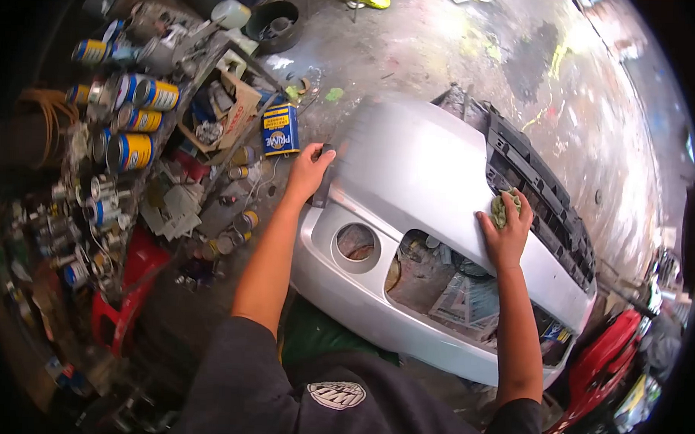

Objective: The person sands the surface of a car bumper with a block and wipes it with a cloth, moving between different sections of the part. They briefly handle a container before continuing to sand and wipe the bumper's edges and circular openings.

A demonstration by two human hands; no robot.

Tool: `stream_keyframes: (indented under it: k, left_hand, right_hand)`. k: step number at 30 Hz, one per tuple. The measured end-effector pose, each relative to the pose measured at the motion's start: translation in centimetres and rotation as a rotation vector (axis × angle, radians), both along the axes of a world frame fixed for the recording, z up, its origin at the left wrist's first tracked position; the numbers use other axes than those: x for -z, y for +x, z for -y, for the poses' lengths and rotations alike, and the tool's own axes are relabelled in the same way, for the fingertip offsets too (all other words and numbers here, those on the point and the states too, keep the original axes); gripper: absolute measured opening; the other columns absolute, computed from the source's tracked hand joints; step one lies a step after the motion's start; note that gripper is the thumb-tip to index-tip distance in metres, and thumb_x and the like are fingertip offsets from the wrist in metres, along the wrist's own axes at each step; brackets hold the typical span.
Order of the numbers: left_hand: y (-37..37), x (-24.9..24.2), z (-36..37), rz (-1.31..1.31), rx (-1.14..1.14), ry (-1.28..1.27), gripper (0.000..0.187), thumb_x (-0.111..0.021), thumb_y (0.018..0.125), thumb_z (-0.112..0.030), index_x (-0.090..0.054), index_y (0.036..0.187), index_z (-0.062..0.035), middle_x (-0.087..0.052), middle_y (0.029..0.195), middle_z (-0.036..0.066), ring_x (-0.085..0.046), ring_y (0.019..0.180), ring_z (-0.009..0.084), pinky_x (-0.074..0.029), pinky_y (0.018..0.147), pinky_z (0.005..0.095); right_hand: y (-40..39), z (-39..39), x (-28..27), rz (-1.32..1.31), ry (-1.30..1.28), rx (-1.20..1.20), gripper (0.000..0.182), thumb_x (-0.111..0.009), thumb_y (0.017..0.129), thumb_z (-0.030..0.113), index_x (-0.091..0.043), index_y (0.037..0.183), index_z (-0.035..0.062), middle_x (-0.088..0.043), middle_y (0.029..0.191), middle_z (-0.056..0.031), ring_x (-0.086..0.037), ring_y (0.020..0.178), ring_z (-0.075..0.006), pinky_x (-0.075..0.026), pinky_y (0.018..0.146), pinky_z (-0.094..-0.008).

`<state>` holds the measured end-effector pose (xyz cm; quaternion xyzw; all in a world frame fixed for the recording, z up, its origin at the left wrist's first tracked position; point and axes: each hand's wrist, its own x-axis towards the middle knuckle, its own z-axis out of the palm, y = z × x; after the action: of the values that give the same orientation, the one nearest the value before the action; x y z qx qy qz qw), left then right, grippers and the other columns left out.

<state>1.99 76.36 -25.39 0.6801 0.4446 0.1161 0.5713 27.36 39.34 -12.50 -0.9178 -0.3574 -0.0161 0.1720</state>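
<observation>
A silver car bumper (426, 162) lies in front of me, with a round hole and a wide opening on its near side. My left hand (311, 170) is closed around a dark, narrow block (323, 178) at the bumper's left end. Farther right, my right hand (508, 226) has its fingers wrapped round a crumpled greenish cloth (504, 209), against the bumper's upper surface near the black grille part (537, 170).
Paint cans (135, 151) crowd a rack on the left. A blue and yellow tin (280, 129) stands beside a cardboard box (240, 110). Red panels (135, 278) lie at lower left and lower right. A black tyre-like ring (274, 25) is at the top.
</observation>
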Motion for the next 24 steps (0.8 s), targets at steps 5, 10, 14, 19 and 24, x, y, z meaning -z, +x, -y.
stream_keyframes:
  k: [5, 10, 14, 19, 24]
  left_hand:
    - [-4.3, -1.5, -0.8, 0.01, -0.187, -0.043, 0.048, -0.074, 0.098, -0.035, -0.067, 0.121, 0.0058, -0.074, 0.102, 0.01, -0.068, 0.093, 0.0175, -0.053, 0.085, 0.0308]
    - [-11.4, -5.3, -1.2, 0.063, -0.205, -0.114, 0.043, -0.073, 0.1, -0.033, -0.066, 0.122, 0.0032, -0.073, 0.103, 0.008, -0.066, 0.094, 0.0146, -0.052, 0.085, 0.0297]
    - [-16.5, -9.3, 0.4, -0.121, -0.124, -0.066, 0.042, -0.074, 0.099, -0.032, -0.068, 0.12, 0.0036, -0.074, 0.105, 0.009, -0.067, 0.095, 0.0153, -0.053, 0.087, 0.0304]
    - [-20.1, -7.8, 4.1, -0.238, -0.033, 0.003, 0.052, -0.077, 0.094, -0.037, -0.068, 0.127, 0.0016, -0.076, 0.111, 0.015, -0.071, 0.101, 0.0239, -0.054, 0.091, 0.0361]
    - [-21.0, -8.1, 6.8, -0.227, 0.145, -0.163, 0.053, -0.077, 0.094, -0.041, -0.068, 0.126, 0.0003, -0.074, 0.115, 0.017, -0.069, 0.107, 0.0254, -0.053, 0.094, 0.0368]
  right_hand:
    - [-0.1, 0.2, 0.6, 0.044, -0.034, 0.017, 0.052, -0.091, 0.079, 0.03, -0.07, 0.12, 0.0044, -0.056, 0.138, -0.0207, -0.052, 0.129, -0.0426, -0.044, 0.11, -0.0512]
    - [-0.1, 0.4, 1.1, 0.079, -0.018, 0.016, 0.039, -0.082, 0.09, 0.03, -0.07, 0.117, 0.0038, -0.057, 0.137, -0.0216, -0.052, 0.129, -0.0436, -0.043, 0.109, -0.0511]
    - [0.1, 0.5, 1.4, 0.117, 0.021, -0.01, 0.036, -0.081, 0.09, 0.03, -0.07, 0.112, 0.0033, -0.059, 0.136, -0.0199, -0.054, 0.128, -0.0425, -0.043, 0.11, -0.0507]
    - [0.4, -0.8, -0.6, -0.014, -0.008, 0.105, 0.034, -0.074, 0.095, 0.03, -0.068, 0.105, -0.0021, -0.067, 0.116, -0.0202, -0.065, 0.106, -0.0388, -0.051, 0.094, -0.0467]
    - [-8.8, -1.9, -4.3, -0.52, 0.163, 0.349, 0.031, -0.073, 0.096, 0.032, -0.068, 0.101, 0.0019, -0.07, 0.087, -0.0141, -0.064, 0.08, -0.0208, -0.052, 0.076, -0.036]
